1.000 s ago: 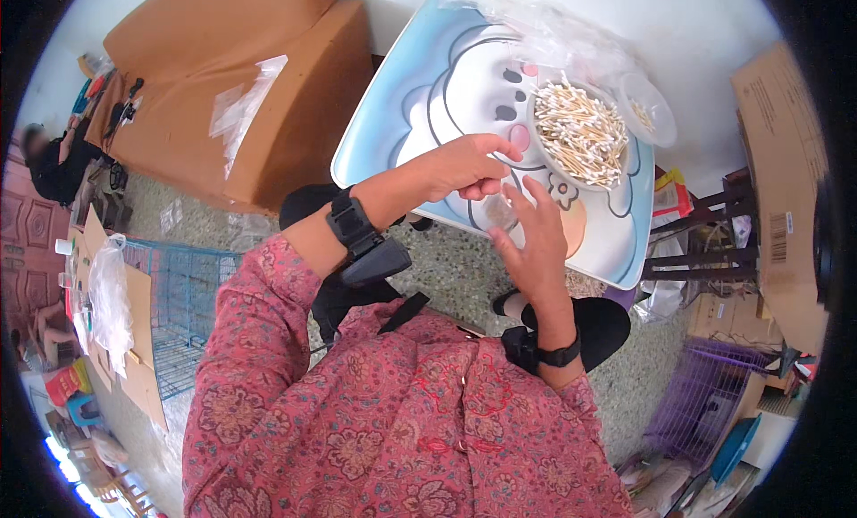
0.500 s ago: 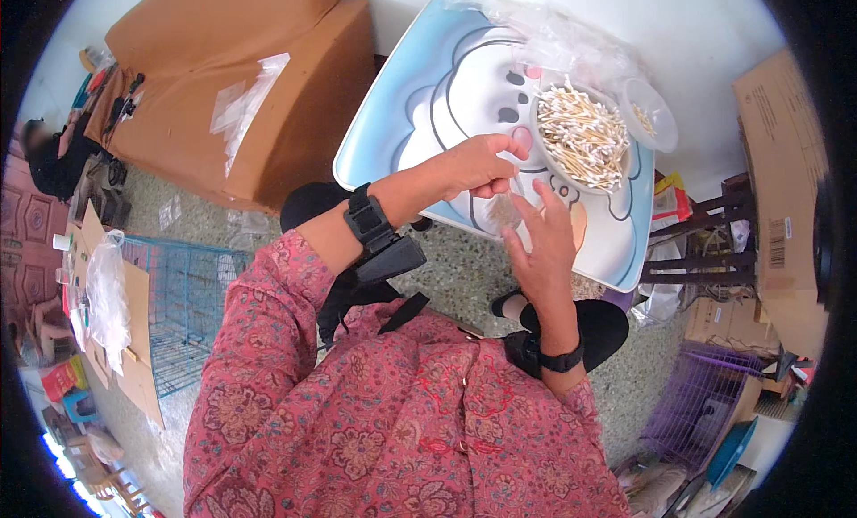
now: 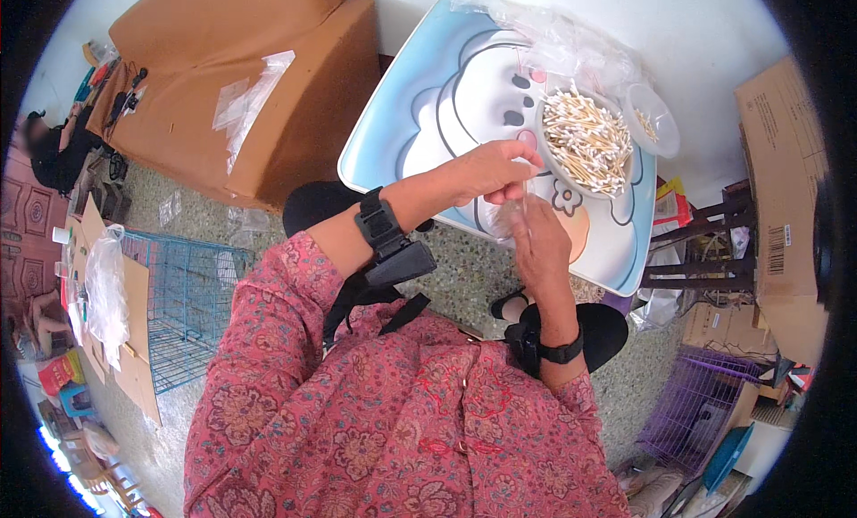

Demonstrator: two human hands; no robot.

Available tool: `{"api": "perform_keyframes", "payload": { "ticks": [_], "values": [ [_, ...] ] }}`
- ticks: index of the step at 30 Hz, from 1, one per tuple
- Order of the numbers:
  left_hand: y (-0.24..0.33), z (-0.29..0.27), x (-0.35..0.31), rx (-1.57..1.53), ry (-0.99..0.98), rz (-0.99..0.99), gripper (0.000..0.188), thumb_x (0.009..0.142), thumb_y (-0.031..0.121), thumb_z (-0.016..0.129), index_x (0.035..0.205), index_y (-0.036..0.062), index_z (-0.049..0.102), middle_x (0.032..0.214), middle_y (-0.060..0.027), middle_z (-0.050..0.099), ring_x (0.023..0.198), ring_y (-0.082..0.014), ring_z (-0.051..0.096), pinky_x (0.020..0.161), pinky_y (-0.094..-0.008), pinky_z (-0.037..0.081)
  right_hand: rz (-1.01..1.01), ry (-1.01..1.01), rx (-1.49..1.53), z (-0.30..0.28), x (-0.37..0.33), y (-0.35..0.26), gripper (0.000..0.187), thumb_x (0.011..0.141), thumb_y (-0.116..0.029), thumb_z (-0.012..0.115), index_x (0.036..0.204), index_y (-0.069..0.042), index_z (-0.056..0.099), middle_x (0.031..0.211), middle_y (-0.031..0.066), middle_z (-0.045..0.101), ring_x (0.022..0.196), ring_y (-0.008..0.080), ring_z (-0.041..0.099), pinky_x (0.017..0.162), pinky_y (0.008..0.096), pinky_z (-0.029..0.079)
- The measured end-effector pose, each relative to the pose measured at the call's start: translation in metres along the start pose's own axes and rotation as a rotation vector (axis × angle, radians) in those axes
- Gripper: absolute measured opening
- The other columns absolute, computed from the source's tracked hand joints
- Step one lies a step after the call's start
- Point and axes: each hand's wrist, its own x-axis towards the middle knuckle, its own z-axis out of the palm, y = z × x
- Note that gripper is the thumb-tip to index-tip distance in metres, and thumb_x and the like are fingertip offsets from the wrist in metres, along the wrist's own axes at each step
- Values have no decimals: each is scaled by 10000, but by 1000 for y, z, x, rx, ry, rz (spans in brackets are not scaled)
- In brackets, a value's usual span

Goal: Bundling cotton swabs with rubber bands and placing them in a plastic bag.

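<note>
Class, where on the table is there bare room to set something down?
Bare: the left part of the table, between its left edge and the left hand; also the near right corner, right of the right hand. Crowded: the far edge, with clear plastic; the far right, with swab bowl and smaller bowl; the near middle, with both hands.

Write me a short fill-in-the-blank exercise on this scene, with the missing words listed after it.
1. Cotton swabs with ____ tips are heaped in the large bowl.
2. In the picture, a smaller translucent container sits to the ____ of the large bowl.
3. Clear plastic shows between the left hand and right hand; ____ wrists wear black straps.
4. The wire cage at the picture's right is coloured ____.

Missing words: white; right; both; purple.
</note>
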Motion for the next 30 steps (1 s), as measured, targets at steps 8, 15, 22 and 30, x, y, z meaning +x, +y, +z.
{"api": "perform_keyframes", "payload": {
  "ticks": [8,15,22,30],
  "values": [
    [-51,-17,-2,2,151,181,398,924,335,483,1201,50,501,856,-55,594,765,-142,572,648,-271,468,1,164,569,-22,-6,0,347,963,-231,433,1178,12,556,1143,135,594,1046,213,556,919,306,402],
    [-58,12,-27,-360,-525,-32,434,882,369,571,1153,32,532,993,-118,641,900,-216,635,765,-330,513,19,117,665,-29,-10,-4,328,948,-201,466,1166,23,566,1155,127,582,1082,213,529,943,310,383],
    [-67,15,-26,-289,-402,8,278,864,238,626,1047,38,564,892,-83,641,840,-195,638,732,-304,511,-78,111,611,-23,-10,2,308,920,-166,508,1139,41,575,1185,139,562,1092,220,524,933,311,393],
    [-64,19,-38,-511,-321,-12,336,904,311,558,1132,69,507,905,-59,604,811,-156,614,659,-269,483,49,186,916,-20,-8,5,300,942,-177,482,1138,29,578,1132,70,590,1046,159,526,933,279,381]
  ]
}}
